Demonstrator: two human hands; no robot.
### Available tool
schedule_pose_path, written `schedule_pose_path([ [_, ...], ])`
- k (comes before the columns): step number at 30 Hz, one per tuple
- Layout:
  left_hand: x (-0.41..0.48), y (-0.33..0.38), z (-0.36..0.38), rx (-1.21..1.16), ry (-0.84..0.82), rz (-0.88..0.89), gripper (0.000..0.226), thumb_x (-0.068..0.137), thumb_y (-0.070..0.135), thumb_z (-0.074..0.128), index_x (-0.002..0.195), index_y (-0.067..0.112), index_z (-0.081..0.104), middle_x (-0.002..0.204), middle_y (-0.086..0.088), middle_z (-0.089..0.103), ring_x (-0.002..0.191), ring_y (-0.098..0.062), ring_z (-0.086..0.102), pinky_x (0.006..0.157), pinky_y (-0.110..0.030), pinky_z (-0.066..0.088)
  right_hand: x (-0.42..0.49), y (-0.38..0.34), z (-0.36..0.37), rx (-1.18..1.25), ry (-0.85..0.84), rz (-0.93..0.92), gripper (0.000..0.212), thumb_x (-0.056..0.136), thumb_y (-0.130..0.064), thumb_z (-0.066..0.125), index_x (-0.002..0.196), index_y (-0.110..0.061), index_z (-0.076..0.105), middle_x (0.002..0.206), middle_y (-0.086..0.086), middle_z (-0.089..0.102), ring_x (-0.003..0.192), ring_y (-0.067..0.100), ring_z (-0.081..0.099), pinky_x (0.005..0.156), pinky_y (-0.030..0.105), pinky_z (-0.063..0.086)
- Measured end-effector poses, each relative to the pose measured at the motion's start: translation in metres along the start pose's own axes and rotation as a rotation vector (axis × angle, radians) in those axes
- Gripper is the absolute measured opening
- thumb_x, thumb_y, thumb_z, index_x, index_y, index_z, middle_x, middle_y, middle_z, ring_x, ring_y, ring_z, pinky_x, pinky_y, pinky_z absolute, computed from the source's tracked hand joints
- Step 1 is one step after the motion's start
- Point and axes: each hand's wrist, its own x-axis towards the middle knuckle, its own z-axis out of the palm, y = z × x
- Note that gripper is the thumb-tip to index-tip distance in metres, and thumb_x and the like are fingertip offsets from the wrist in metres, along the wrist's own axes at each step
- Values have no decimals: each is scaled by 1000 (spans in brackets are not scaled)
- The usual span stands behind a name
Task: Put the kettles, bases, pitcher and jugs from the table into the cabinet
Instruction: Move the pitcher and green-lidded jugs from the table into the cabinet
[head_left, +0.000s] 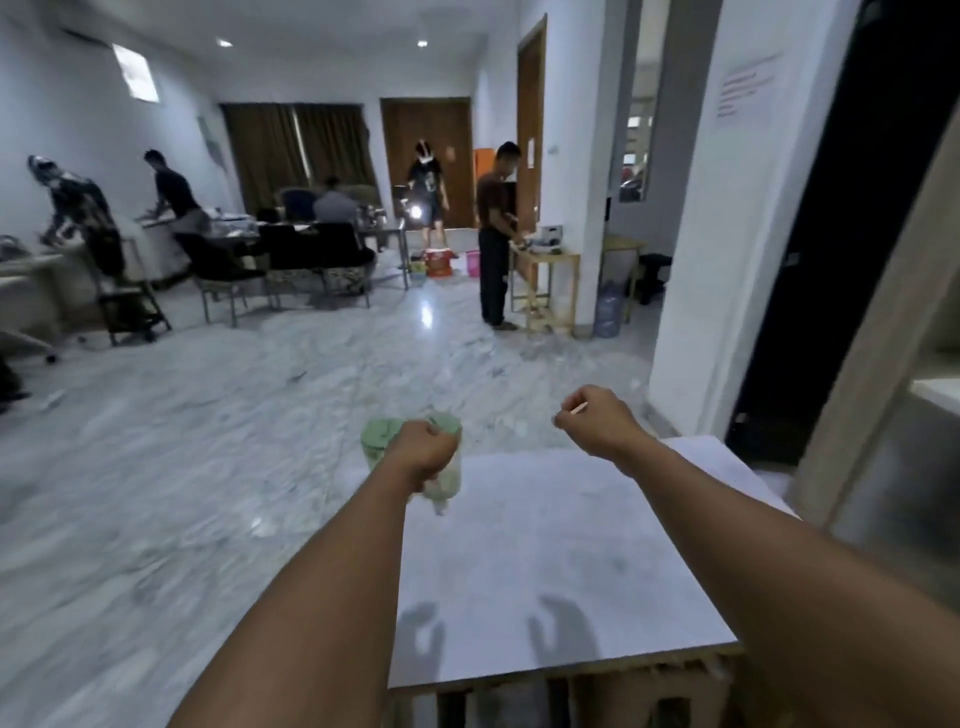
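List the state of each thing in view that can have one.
Pitcher: gripped at the table far corner, lid state blurred.
Left hand: grips the pitcher.
Right hand: fingers curled, contents unclear.
Back door: closed.

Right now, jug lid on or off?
On. The green lid caps the clear jug, held in the left hand's grip; blur hides whether it's latched.

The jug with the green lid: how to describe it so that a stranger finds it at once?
Start at the white table in the foreground and go to its far left corner. There the left hand grips a clear jug. Its pale green lid and see-through body set it apart from the white table top and the grey marble floor.
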Motion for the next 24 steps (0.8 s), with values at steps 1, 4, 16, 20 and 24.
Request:
schedule_pose_path([
  [1, 15, -19, -10, 6, 36, -35, 21, 90, 16, 54, 71, 14, 47, 68, -10, 47, 58, -23, 46, 50, -19, 35, 17, -1, 26, 8, -58, 14, 18, 87, -25, 66, 90, -9, 59, 90, 5, 62, 77, 22, 55, 65, 33, 46],
  [4, 60, -74, -31, 58, 114, -174, 22, 87, 18, 55, 68, 14, 44, 67, -8, 43, 57, -21, 39, 50, -24, 29, 69, 4, 104, -1, -205, 31, 20, 87, -25, 66, 85, -12, 51, 83, 7, 50, 74, 23, 45, 64, 32, 37],
  [16, 224, -176, 11, -74, 9, -505, 72, 69, 40, 74, 132, 10, 55, 133, -9, 61, 117, -31, 61, 102, -37, 49, 212, 54, 285, -82, -456, 324, 49, 80, -43, 72, 109, -4, 61, 103, 12, 63, 103, 33, 63, 77, 37, 52],
  [20, 247, -172, 25, -186, 59, -502, 48, 73, 30, 73, 117, 13, 68, 112, -9, 72, 103, -29, 67, 95, -41, 55, 228, 62, 294, -74, -468, 339, 46, 81, -37, 69, 114, -6, 66, 110, 14, 67, 105, 34, 63, 83, 39, 54],
  [24, 251, -164, 29, -200, 113, -513, 29, 83, 29, 69, 109, 17, 71, 107, -8, 72, 102, -30, 66, 94, -43, 55, 233, 63, 284, -17, -464, 338, 37, 82, -33, 67, 109, -7, 68, 104, 13, 67, 100, 32, 64, 79, 39, 55],
])
